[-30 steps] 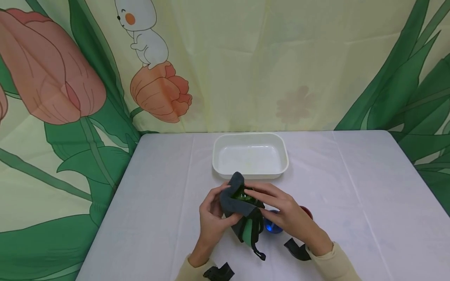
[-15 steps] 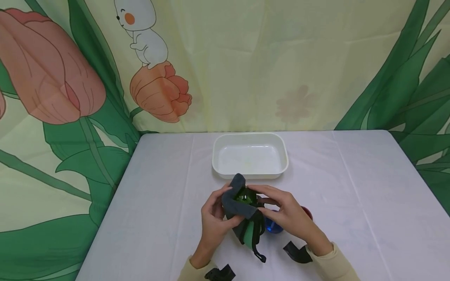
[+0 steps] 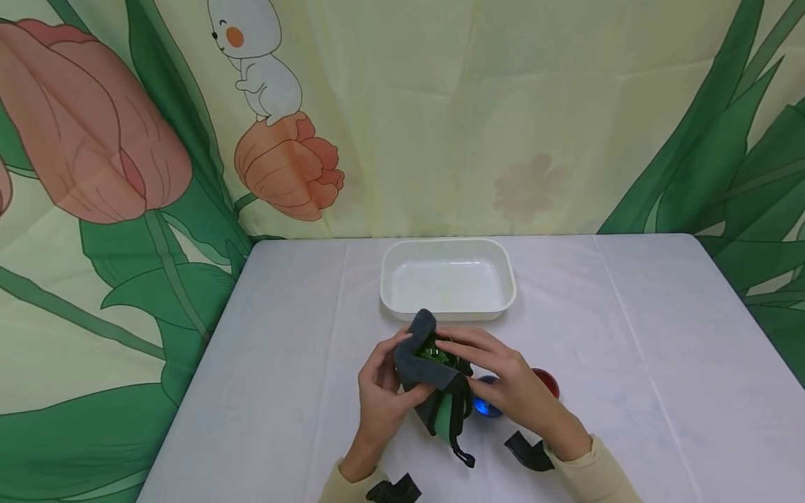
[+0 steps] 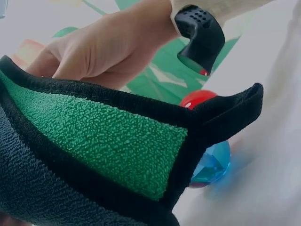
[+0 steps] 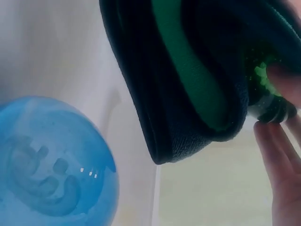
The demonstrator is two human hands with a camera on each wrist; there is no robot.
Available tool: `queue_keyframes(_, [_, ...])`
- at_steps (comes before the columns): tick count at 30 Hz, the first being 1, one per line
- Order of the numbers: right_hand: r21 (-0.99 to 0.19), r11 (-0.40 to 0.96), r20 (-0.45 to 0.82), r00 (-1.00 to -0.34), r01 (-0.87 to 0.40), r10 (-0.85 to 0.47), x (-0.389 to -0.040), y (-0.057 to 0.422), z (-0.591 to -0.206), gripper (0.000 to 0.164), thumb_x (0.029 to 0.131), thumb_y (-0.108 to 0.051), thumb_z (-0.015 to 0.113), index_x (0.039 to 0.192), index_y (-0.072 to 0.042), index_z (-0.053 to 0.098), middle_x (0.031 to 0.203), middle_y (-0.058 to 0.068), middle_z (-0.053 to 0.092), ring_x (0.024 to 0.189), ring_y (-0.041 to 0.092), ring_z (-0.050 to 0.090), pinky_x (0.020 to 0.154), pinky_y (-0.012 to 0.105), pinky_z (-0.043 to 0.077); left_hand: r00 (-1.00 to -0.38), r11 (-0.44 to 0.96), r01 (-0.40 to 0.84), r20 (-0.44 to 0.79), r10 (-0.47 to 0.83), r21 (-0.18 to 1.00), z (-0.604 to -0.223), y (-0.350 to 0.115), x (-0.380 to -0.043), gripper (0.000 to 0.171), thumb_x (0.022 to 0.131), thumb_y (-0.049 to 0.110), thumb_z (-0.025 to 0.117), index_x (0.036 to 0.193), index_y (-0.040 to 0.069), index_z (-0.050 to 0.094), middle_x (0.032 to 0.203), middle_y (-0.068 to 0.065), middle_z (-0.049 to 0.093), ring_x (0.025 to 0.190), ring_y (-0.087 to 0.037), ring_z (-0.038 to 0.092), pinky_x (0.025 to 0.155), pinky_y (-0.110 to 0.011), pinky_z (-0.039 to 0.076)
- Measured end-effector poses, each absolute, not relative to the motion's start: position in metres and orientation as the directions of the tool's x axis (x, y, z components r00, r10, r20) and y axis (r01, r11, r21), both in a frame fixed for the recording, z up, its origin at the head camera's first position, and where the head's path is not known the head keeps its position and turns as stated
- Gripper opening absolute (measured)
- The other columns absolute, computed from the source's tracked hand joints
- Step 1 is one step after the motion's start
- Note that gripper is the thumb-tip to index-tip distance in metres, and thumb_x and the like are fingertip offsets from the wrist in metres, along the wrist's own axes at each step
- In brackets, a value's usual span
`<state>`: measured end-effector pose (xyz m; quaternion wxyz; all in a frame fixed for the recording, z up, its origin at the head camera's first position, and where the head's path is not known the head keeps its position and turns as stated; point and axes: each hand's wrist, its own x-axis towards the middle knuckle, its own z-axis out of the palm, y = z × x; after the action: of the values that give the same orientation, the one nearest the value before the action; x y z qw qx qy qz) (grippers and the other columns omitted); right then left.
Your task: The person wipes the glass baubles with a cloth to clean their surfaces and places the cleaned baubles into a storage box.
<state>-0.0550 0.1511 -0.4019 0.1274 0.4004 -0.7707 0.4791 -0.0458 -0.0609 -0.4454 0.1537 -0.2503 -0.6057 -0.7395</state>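
Note:
My left hand [image 3: 385,391] grips a folded cloth [image 3: 423,363], dark grey-blue outside and green inside, with black edging and a hanging loop. A green glass ball [image 3: 434,351] sits in the fold, partly covered by fingers and cloth. My right hand [image 3: 512,381] holds the ball from its right side, with fingers over the top and the thumb nearer me. The green cloth face [image 4: 108,141] fills much of the left wrist view. In the right wrist view, the ball [image 5: 273,106] shows between cloth and fingers [image 5: 277,165].
A blue ball [image 3: 487,406] and a red ball [image 3: 546,383] lie by my right hand, partly hidden behind it. The blue ball [image 5: 56,165] looms large in the right wrist view. A white rectangular tray [image 3: 448,316] stands behind the cloth on the white-covered table [image 3: 283,391].
The right fingers lifted back toward the ball's far side, then came left over its top again. The ball's visible pattern differs. The left hand keeps its hold on the cloth.

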Motion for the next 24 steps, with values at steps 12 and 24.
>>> queue_keyframes(12, [-0.883, 0.17, 0.33, -0.836, -0.438, -0.438, -0.0531, 0.1519, -0.4021, 0.053, 0.086, 0.003, 0.072, 0.137, -0.001, 0.056, 0.135, 0.017, 0.061, 0.118, 0.009, 0.062, 0.088, 0.028, 0.058, -0.823, -0.213, 0.53, 0.559, 0.104, 0.821, -0.4461, -0.0629, -0.0434, 0.061, 0.073, -0.022, 0.073, 0.129, -0.011, 0.053, 0.143, -0.015, 0.052, 0.129, -0.022, 0.056, 0.105, -0.029, 0.048])
queue_keyframes(24, [-0.798, 0.179, 0.453, -0.769, -0.576, -0.451, -0.0559, 0.1548, -0.3994, 0.063, 0.079, 0.008, 0.077, 0.138, -0.006, 0.058, 0.137, 0.012, 0.06, 0.122, 0.014, 0.06, 0.095, 0.028, 0.055, -0.853, -0.19, 0.501, 0.518, 0.054, 0.844, -0.4434, -0.0629, -0.0428, 0.059, 0.073, -0.018, 0.075, 0.128, -0.011, 0.053, 0.139, -0.014, 0.056, 0.125, -0.02, 0.058, 0.103, -0.029, 0.049])
